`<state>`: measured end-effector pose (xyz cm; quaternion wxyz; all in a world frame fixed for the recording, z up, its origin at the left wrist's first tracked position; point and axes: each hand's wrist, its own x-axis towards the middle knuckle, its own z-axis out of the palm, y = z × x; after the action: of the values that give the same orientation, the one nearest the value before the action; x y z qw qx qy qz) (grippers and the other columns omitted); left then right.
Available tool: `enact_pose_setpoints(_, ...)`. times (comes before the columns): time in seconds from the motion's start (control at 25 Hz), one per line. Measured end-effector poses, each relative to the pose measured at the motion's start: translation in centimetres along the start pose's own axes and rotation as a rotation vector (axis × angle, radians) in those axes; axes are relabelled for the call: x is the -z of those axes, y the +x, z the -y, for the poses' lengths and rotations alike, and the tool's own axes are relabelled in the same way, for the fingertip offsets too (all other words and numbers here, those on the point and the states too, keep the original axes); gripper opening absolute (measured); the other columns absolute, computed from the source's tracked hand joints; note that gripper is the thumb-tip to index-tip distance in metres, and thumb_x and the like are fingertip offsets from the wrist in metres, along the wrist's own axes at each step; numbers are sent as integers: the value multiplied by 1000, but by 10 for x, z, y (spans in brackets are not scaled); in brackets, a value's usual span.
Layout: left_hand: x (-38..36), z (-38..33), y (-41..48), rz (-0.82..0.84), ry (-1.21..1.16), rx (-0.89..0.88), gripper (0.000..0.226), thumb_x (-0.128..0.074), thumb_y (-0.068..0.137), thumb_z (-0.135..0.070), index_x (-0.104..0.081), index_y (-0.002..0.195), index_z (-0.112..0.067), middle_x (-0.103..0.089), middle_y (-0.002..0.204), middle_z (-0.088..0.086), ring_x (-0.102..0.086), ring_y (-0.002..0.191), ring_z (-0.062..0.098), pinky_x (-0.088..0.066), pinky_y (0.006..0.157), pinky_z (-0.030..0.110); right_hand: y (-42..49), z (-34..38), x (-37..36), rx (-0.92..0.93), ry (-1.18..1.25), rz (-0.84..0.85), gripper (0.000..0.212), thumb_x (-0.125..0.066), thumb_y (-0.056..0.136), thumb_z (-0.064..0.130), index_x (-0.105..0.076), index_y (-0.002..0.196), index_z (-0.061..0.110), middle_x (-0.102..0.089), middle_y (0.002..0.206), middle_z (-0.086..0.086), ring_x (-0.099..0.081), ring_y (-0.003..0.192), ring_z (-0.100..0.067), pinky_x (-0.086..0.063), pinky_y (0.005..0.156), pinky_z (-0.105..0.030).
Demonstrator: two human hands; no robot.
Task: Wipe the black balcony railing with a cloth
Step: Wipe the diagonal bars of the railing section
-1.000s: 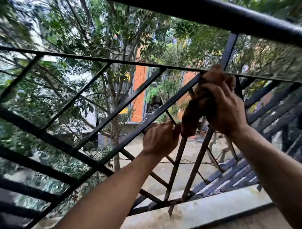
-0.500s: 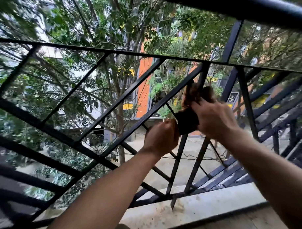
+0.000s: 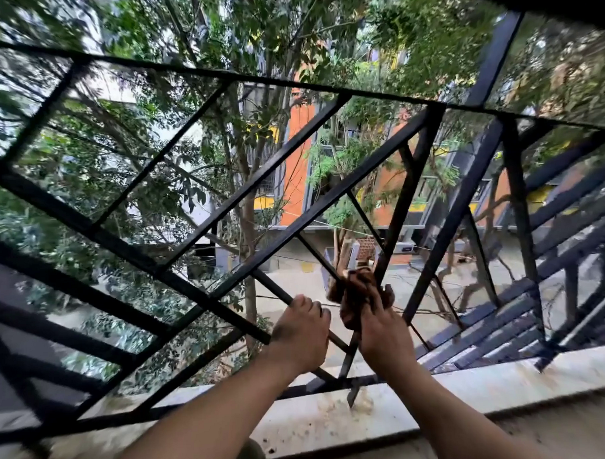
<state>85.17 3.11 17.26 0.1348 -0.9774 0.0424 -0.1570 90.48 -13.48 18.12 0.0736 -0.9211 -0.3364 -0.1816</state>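
- Wipes the steep bar (image 3: 407, 191) of the black balcony railing (image 3: 123, 247) with a brown cloth (image 3: 356, 294), low on that bar and a little above its foot.
- Clamps the cloth round the steep bar with the right hand (image 3: 383, 333): fingers curled tight, rag bunched between palm and metal, loose folds spilling out above the knuckles.
- Steadies with the left hand (image 3: 299, 336) just left of the steep bar, fingers curled over a thin diagonal rod (image 3: 275, 288) slanting down toward the bar's foot; no cloth in that hand.
- Below the steep bar's foot: a pale stone ledge (image 3: 505, 376), speckled with dirt and crumbs. Far above its upper end: the thick top handrail (image 3: 560, 0).
- By the look of it, a soft, limp, light cloth that folds to any shape. Best taken as a full-palm wad wrapped most of the way round the bar, not by a corner that would trail and slip free.
- Likewise a stiff, fixed, welded metal railing with no give, so safe to squeeze hard. Narrow edges and joints likely to snag fabric or scrape knuckles.
- Probably calls for sliding the wad along the bar under a steady squeeze, easing at the welded crossings near the cloth.
- Risks losing the rag through the gaps to the street (image 3: 289, 281) beyond the bar if the grasp loosens.
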Motion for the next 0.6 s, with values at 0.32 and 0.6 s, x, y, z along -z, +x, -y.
enact_pose_setpoints(0.32, -40, -2, -14, -19, 176, -168, 47, -51, 90, -35, -57, 119, 1, -55, 108, 21, -46, 106, 38, -29, 108, 53, 22, -6, 4, -102, -50, -152, 61, -60, 75, 3, -55, 136, 10, -47, 149, -14, -61, 83, -48, -52, 62, -48)
enact_pose_setpoints(0.6, -91, 24, -57, -83, -214, -410, 37, -43, 101, -37, -70, 110, -15, -64, 126, 12, -59, 117, 31, -52, 95, 43, -39, 18, -73, -96, 299, -75, 112, -79, 60, -8, -25, 157, 8, -34, 158, -22, -62, 87, -51, -51, 52, -44)
